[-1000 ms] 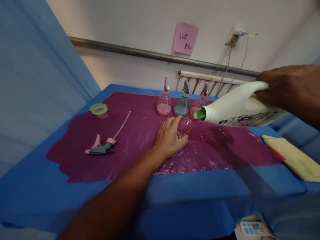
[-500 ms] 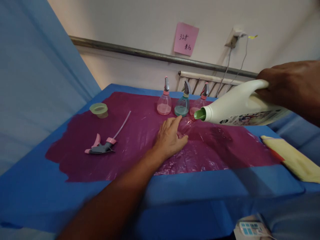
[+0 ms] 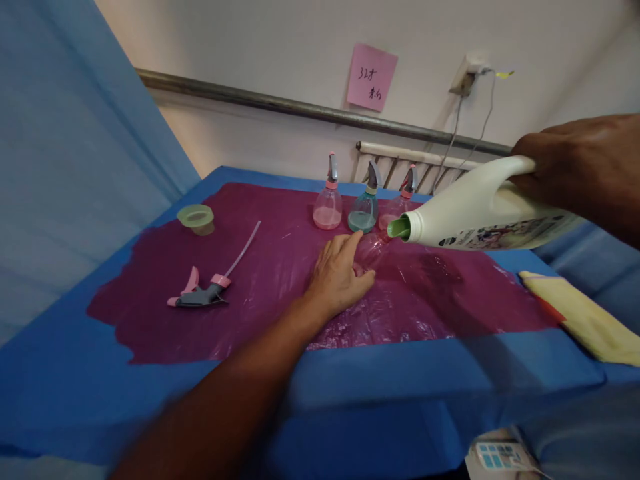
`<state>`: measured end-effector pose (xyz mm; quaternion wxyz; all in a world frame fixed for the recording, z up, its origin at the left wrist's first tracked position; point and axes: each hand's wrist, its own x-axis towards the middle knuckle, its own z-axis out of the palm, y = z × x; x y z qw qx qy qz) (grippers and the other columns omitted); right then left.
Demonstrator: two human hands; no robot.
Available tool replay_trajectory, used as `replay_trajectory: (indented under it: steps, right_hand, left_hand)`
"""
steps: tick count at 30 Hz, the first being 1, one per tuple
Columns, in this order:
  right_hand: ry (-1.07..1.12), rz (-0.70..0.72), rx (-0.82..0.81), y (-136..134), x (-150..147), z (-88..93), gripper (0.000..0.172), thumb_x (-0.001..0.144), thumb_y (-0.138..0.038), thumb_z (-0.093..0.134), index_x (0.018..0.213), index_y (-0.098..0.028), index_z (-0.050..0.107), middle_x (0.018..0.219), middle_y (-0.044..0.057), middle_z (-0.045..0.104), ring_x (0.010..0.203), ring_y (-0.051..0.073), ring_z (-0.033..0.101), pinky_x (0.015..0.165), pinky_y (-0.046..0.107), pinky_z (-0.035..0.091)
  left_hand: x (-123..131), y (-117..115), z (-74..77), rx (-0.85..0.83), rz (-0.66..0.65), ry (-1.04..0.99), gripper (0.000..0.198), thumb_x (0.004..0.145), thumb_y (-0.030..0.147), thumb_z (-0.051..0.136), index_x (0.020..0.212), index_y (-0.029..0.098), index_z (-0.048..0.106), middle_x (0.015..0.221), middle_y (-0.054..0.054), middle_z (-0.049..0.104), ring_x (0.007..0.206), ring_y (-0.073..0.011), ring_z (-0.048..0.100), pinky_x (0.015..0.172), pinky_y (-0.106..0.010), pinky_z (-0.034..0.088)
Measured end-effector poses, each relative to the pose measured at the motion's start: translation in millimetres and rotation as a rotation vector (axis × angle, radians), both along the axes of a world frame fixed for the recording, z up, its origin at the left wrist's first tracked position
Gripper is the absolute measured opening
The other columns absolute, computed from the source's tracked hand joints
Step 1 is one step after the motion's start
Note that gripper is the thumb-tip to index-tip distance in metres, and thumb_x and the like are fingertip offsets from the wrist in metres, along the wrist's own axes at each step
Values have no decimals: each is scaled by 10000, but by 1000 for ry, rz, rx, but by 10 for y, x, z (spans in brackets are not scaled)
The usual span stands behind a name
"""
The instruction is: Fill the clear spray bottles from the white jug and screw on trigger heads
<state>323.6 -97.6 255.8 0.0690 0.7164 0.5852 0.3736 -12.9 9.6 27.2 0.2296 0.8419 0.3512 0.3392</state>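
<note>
My right hand (image 3: 575, 170) is closed round the handle of a white detergent jug (image 3: 480, 207), tipped on its side. The jug's green spout points left, at the mouth of a clear spray bottle (image 3: 373, 252) without its top. My left hand (image 3: 341, 275) grips that bottle, which leans toward the jug; its base is hidden by the hand. Behind them stand a pink spray bottle (image 3: 327, 217), a teal one (image 3: 363, 220) and a second pink one (image 3: 397, 212), partly hidden by the jug. A grey and pink spray trigger (image 3: 203, 295) with its tube lies at left.
A green translucent bowl (image 3: 196, 217) sits at the back left. Purple plastic sheet (image 3: 280, 293) covers the blue tabletop (image 3: 390, 373). A folded yellow cloth (image 3: 575, 313) lies at the right edge. Behind run a metal rail (image 3: 280, 103) and a wall socket (image 3: 465, 77) with cords.
The whole view shifts very slightly. Both hands keep their holds, and the jug's spout stays at the clear bottle's mouth.
</note>
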Motion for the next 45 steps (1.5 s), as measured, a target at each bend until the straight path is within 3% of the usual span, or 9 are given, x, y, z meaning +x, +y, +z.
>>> replay_trajectory:
  steps: [11,16,21,31,37,45]
  right_hand:
    - [-50,20,-2,-30,-52,31,436,1130,-586,428,925,-269,644,882,100,707,769,251,575,694,384,184]
    - [-6,29,-4,-28,-22,27,357,1080,-567,479,950,-271,630,912,100,716,806,244,594,721,401,182]
    - [3,51,15,-14,16,18,322,1058,-560,487,933,-275,567,892,81,663,768,221,525,726,400,158]
    - [-40,-9,-67,-71,-98,64,495,1180,-601,359,1080,-260,704,1017,154,756,932,307,682,734,414,238]
    - [-88,-35,-105,-80,-186,94,640,1202,-590,173,1100,-238,698,999,175,742,888,326,644,686,423,259]
    - [-70,-8,-100,-103,-195,108,701,1212,-649,139,1101,-270,718,1011,174,760,889,317,633,704,418,249]
  left_hand:
    - [2,15,-16,9,-10,-9,845,930,323,830,1730,288,560,1604,-122,672,1491,-378,658,1344,-594,536]
    - [8,12,-15,5,-7,0,847,931,320,821,1734,254,560,1612,-136,669,1494,-381,656,1346,-589,534]
    - [11,4,-2,2,-5,-5,846,926,319,820,1730,265,562,1607,-135,671,1494,-388,659,1341,-602,536]
    - [1,1,-9,16,-7,0,851,934,307,822,1740,236,557,1610,-143,673,1503,-376,661,1345,-573,539]
    - [0,1,1,26,-3,17,857,933,290,837,1742,236,560,1596,-143,673,1488,-374,666,1342,-568,547]
    - [1,8,-18,35,-10,11,852,944,295,822,1751,258,550,1595,-136,665,1489,-373,654,1338,-577,541]
